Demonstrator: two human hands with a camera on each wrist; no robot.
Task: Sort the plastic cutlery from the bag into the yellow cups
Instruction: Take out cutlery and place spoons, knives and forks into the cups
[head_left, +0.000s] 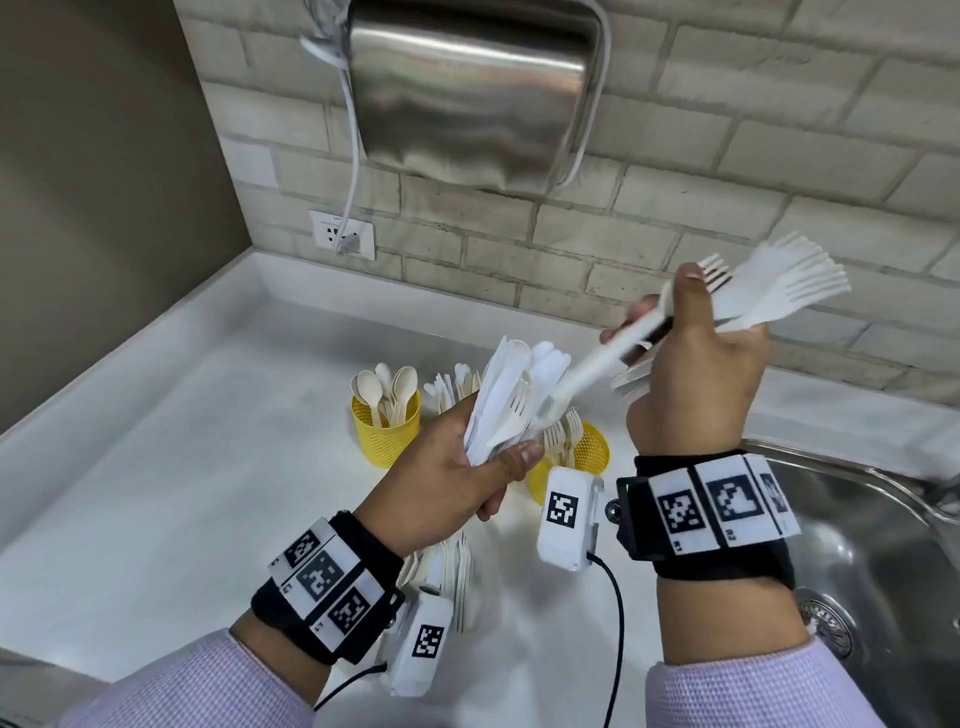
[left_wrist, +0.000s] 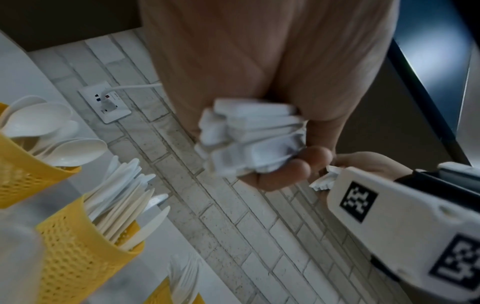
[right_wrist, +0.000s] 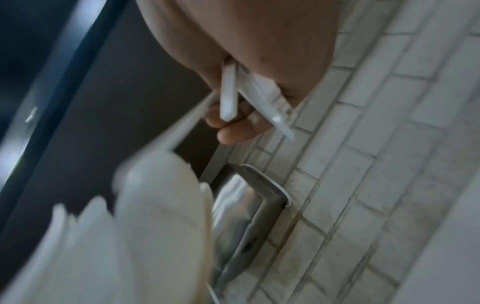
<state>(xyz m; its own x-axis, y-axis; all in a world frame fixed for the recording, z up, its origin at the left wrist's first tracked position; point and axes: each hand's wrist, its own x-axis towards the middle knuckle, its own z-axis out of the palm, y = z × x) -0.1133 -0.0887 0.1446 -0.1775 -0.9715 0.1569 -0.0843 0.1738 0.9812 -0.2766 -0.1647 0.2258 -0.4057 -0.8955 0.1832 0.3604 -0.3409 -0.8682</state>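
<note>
Both hands hold cutlery above the cups: left hand (head_left: 457, 467) clenches a mixed bundle (head_left: 511, 400); right hand (head_left: 696, 374) clasps forks (head_left: 779, 286); one fork (head_left: 602, 358) sits loosely and could slip, landing in the wrong cup (head_left: 569, 462).

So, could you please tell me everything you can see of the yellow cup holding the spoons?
The yellow cup with spoons is a round, straight-walled holder of what looks like perforated plastic, its wall dotted with small holes. It stands upright on the white counter, near the back wall, leftmost of the yellow cups in the head view. Several cream-white plastic spoons stand in it, bowls up, fanning above the rim. Neither hand touches it; the left hand holds its bundle of cutlery in front of it and to the right.
</note>
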